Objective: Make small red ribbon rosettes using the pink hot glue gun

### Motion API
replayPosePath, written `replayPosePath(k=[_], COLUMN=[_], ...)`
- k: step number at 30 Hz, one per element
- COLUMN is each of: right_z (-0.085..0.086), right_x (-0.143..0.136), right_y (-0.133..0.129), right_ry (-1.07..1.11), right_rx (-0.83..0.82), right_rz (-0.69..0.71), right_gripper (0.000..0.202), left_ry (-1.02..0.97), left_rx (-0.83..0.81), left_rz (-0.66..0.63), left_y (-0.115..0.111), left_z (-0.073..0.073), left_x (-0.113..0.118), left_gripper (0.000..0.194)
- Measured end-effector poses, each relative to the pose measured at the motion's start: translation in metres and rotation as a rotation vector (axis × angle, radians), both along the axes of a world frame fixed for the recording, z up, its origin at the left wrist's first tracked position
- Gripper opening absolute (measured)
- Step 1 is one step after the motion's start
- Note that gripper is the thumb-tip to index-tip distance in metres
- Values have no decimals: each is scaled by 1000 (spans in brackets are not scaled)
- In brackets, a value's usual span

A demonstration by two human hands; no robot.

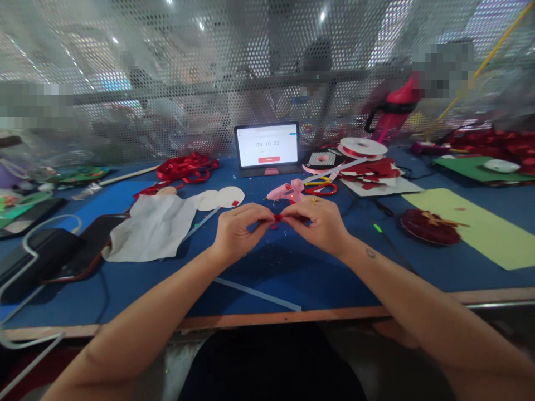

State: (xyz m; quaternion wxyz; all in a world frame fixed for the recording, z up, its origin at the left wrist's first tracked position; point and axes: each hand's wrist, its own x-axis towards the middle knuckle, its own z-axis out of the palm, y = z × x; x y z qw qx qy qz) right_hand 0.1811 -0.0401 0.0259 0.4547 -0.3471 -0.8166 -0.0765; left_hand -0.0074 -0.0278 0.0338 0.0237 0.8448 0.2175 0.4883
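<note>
Over the middle of the blue tabletop, my left hand (240,225) and my right hand (315,223) meet fingertip to fingertip. Both pinch one small red piece of ribbon (278,218), mostly covered by the fingers. Just beyond them a pink glue gun (286,191) lies on the table with a small lit light. Yellow and red-handled scissors (321,186) rest to its right. White round pieces (221,197) lie to the left, with a small red square on one. Below my hands, a translucent glue stick (259,294) lies near the table's front edge.
A tablet (268,146) showing a timer stands at the back. Ribbon spools (363,147) and red ribbon pieces (371,175) are at back right. A white cloth (154,228) and a phone (90,245) lie left; a dark red round piece (430,227) and yellow sheet (493,228) lie right.
</note>
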Motion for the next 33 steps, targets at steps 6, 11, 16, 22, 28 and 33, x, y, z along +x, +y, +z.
replayPosePath(k=[6,11,16,22,28,33], right_z=[-3,-5,-5,-3,1,-3], right_x=[0,1,2,0,-4,-7], right_y=[0,2,1,-1,-5,-5], right_ry=[-47,-64,-80,-161,-264,-350], right_rx=[25,-11,-41,36,136,243], right_rz=[4,15,35,32,-35,-96], right_gripper=[13,14,14,15,17,18], left_ry=[30,24,18,65,102,145], left_rx=[19,-5,-39,14,71,75], left_rz=[23,105,122,109,103,121], left_y=[0,-2,-2,-2,-1,0], left_z=[1,0,-2,-2,-3,-4], left_x=[1,1,1,1,3,2], left_gripper=[10,8,11,14,15,13])
